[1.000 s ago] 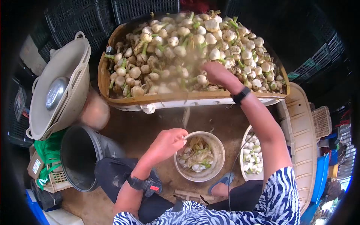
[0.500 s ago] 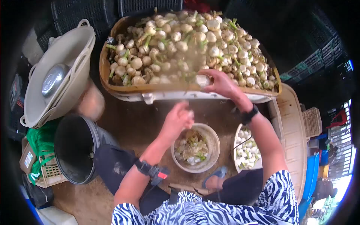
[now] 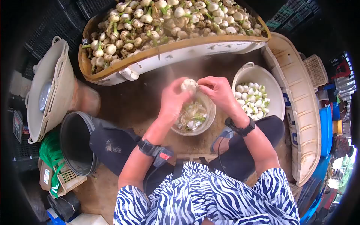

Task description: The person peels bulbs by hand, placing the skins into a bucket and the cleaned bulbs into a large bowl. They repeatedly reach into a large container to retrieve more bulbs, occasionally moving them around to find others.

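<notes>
My left hand [image 3: 173, 98] is closed around a whitish onion [image 3: 189, 85], which it holds up above a bowl. My right hand [image 3: 220, 93] is pinched against the onion's right side, thumb and fingertips together; whether a small blade or a bit of skin sits between them is hidden. Below both hands, the pale bowl [image 3: 211, 119] contains papery skins and trimmings [image 3: 192, 117]. To the right, a white basin [image 3: 273, 90] holds many clean white onions [image 3: 252, 98] with green tips. Ahead, unpeeled onions [image 3: 172, 28] are heaped in a large tub [image 3: 161, 52] with a brown rim.
Stacked pale handled tubs [image 3: 56, 90] stand at the left, above a dark bucket [image 3: 78, 144]. Green netting [image 3: 52, 152] hangs over a basket [image 3: 71, 178]. A long beige panel [image 3: 300, 123] runs along the right. My knees flank the bowl.
My right hand has come down from the heap to meet my left hand above the bowl, bringing an onion. The view has tilted down, showing more of the right basin.
</notes>
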A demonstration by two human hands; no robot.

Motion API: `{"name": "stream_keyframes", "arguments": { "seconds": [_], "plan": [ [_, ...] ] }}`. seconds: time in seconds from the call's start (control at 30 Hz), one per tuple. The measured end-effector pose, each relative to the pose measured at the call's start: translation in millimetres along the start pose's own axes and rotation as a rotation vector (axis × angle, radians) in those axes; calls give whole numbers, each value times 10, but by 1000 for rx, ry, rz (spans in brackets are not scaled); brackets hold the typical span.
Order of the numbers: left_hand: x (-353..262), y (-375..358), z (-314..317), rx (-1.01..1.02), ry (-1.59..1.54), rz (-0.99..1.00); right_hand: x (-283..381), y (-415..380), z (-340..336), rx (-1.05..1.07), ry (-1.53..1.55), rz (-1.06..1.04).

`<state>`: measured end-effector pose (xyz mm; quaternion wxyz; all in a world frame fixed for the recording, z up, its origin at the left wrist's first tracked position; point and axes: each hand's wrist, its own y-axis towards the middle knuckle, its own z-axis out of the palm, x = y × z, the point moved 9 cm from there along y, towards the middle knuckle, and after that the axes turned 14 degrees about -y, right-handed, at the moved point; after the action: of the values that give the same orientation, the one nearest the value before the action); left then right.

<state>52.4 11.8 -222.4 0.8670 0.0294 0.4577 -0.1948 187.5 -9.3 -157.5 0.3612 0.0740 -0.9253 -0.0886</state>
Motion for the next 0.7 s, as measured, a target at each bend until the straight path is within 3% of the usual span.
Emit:
{"name": "stream_keyframes", "arguments": {
  "seconds": [0.23, 0.3, 0.53, 0.7],
  "plan": [
    [114, -154, 77, -76, 343, 153, -140, -183, 115, 40, -179, -92],
    [161, -200, 73, -104, 473, 178, -62, -276, 178, -9, -441, -209],
    [311, -253, 87, -131, 484, 106, -209, -375, 181, -119, -385, -138],
    [275, -319, 41, -176, 332, 110, -322, -333, 109, 21, 22, -9]
  ]
}}
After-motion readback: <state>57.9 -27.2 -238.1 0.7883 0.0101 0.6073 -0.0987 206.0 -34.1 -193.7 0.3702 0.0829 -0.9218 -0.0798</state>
